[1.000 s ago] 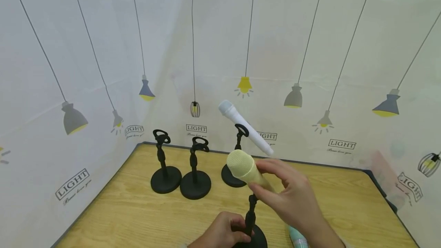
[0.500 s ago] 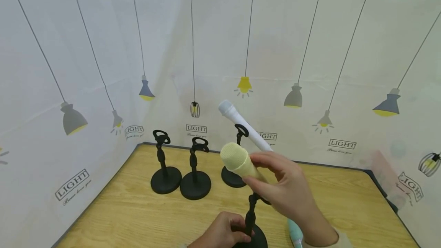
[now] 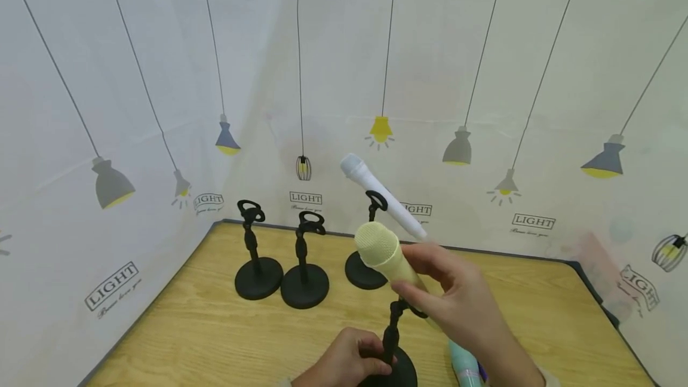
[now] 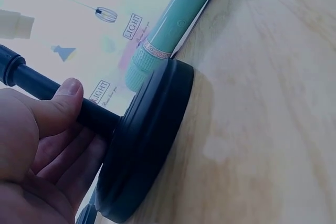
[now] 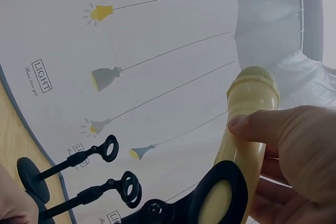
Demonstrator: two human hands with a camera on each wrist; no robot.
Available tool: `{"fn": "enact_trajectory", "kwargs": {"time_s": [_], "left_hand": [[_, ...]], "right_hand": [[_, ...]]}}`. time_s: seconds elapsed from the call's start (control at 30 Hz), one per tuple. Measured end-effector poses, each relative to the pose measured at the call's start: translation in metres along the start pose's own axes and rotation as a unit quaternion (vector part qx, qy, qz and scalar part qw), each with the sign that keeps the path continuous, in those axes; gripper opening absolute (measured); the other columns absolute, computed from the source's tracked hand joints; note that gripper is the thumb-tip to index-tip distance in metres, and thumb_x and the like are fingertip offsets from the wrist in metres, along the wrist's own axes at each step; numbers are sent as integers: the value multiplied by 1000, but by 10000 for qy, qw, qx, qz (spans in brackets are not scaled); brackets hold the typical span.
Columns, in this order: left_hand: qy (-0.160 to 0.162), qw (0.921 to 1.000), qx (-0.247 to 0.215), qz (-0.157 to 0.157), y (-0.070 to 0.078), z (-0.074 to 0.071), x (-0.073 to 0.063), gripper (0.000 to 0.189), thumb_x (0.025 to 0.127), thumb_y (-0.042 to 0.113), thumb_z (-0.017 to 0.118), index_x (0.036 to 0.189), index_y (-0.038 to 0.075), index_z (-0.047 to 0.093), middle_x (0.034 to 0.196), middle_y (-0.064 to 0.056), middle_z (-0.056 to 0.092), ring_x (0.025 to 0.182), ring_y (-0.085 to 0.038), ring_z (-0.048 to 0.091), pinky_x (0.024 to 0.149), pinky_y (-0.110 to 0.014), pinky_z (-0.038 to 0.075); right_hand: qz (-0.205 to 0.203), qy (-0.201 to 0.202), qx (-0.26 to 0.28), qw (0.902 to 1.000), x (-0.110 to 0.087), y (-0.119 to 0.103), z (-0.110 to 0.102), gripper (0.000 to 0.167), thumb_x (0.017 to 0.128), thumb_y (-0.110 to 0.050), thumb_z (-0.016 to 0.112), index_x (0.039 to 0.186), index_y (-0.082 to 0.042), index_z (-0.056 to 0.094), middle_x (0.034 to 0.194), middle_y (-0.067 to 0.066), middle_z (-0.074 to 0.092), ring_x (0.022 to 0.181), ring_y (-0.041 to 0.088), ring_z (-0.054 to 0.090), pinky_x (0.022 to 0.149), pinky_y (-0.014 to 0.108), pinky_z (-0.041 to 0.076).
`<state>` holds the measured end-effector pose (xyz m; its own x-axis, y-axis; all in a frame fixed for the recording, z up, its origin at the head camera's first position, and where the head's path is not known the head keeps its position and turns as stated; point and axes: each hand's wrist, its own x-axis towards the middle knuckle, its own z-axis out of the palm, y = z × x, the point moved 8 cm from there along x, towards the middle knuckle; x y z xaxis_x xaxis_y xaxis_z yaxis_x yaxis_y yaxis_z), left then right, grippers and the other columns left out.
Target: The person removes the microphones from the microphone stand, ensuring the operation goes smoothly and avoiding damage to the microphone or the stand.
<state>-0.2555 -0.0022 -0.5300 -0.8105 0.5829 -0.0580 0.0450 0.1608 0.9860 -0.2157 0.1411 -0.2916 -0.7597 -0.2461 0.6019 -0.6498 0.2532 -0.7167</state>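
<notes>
My right hand (image 3: pixel 457 297) pinches a pale yellow microphone (image 3: pixel 389 255) around its body, the mesh head tilted up and left. In the right wrist view, the black clip ring (image 5: pixel 239 182) of the near stand overlaps the lower body of the microphone, and yellow shows through the ring. Below, my left hand (image 3: pixel 349 360) grips the pole of this black microphone stand (image 3: pixel 390 339) just above its round base. The left wrist view shows the thumb and fingers around the pole (image 4: pixel 97 116), with the base (image 4: pixel 152 140) against the wooden table.
Two bare black stands (image 3: pixel 258 276) (image 3: pixel 304 285) stand at the back left. Another stand (image 3: pixel 362 270) holds a white microphone (image 3: pixel 387 199) behind my right hand. A turquoise microphone (image 3: pixel 463 363) lies right of the near base, something purple beside it. Printed cloth walls (image 3: pixel 344 76) border the table (image 3: pixel 215 327).
My right hand and the yellow microphone shifted left and up, then back right. More of the near stand's clip shows under the microphone. My left hand keeps its grip on the pole.
</notes>
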Motion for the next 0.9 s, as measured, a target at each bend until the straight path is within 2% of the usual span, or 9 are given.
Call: {"fn": "enact_trajectory", "kwargs": {"time_s": [0.2,0.43,0.63,0.77,0.9], "left_hand": [[57,10000,0,-55,0,0,-1,11,95,3,80,104,9,84,102,-7,84,101,-7,76,94,-25,60],[62,10000,-53,-26,1,0,0,11,94,3,81,103,8,84,102,-8,84,100,-7,76,90,-21,59],[56,9999,38,-126,1,1,1,12,94,1,81,102,8,84,100,-6,84,101,-7,75,95,-26,59],[75,9999,-6,-70,2,1,1,9,93,1,81,100,6,83,99,-8,84,101,-6,74,93,-23,58],[115,9999,-59,8,2,0,0,8,93,1,82,100,4,83,99,-10,84,98,-6,74,91,-20,57]], "right_hand": [[-265,-24,293,9992,-6,5,-1,47,87,10,83,130,-6,73,126,-2,77,113,8,75,99,22,60],[-179,-83,289,9994,-7,7,-2,47,89,10,82,131,-7,73,129,-4,76,115,7,75,99,21,59],[-429,-40,515,9977,-6,3,1,44,86,13,83,126,-2,75,126,-2,78,114,7,74,99,21,59],[-704,19,637,9955,-4,-2,5,41,83,16,83,122,2,76,124,-1,78,111,8,73,96,21,60],[-746,128,642,9951,0,-3,7,42,81,16,85,120,2,78,122,-2,79,109,7,73,94,20,60]]}}
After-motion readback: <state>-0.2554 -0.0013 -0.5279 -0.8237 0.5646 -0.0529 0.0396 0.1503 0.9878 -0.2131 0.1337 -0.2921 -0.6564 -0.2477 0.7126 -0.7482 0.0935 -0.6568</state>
